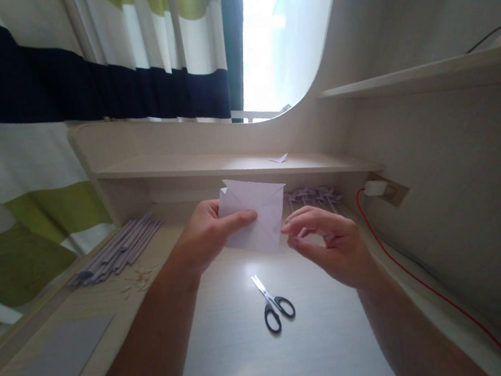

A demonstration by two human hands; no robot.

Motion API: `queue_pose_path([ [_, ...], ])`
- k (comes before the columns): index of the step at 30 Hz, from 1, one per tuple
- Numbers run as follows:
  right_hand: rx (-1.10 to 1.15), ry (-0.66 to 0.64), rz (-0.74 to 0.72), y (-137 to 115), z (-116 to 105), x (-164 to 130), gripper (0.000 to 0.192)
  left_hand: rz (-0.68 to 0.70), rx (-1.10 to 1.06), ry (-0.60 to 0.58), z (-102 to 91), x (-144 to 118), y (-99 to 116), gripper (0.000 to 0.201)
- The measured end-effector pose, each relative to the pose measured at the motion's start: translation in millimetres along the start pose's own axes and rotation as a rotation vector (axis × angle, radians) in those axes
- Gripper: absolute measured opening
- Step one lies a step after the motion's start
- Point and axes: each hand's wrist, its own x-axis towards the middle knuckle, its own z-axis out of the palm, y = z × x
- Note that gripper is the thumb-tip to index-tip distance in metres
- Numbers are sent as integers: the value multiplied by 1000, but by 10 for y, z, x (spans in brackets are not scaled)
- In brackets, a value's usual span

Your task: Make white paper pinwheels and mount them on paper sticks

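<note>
A square of pale, creased paper (pixel 264 210) is held up above the desk, with slits running in from its corners. My left hand (pixel 212 228) grips its left side, the thumb lying across the front toward the middle. At the upper left one corner of the sheet bends forward. My right hand (pixel 324 240) is by the lower right edge, fingers curled and fingertips close to the paper; a gap shows between thumb and index finger. Whether those fingertips touch the sheet is hard to make out. Below, scissors with black handles (pixel 273 306) lie on the desk, blades slightly apart.
Rolled paper sticks (pixel 119 248) lie at the left, near small wooden bits (pixel 141 279) and a flat paper stack (pixel 59 357). Folded paper pinwheels (pixel 315 196) sit at the back right. A paper scrap (pixel 280 158) rests on the shelf. A red cable (pixel 404 267) runs along the right wall.
</note>
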Motion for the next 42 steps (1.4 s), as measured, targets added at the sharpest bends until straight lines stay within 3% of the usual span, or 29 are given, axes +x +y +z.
queue_pose_path([
  [4, -52, -89, -64, -56, -37, 14, 24, -16, -45, -2, 16, -16, 44, 35],
  [11, -68, -71, -103, -64, 7, 10, 18, -15, -61, -17, 36, -27, 74, 38],
  [20, -117, -64, -182, -70, -22, 26, 28, -13, -65, -25, 23, -41, 57, 35],
  [24, -110, -86, -209, -97, 0, 26, 20, -20, -39, -29, 39, -38, 54, 37],
  [42, 55, 3, 31, -63, 45, -51, 7, 78, -24, 15, 54, -66, 26, 26],
])
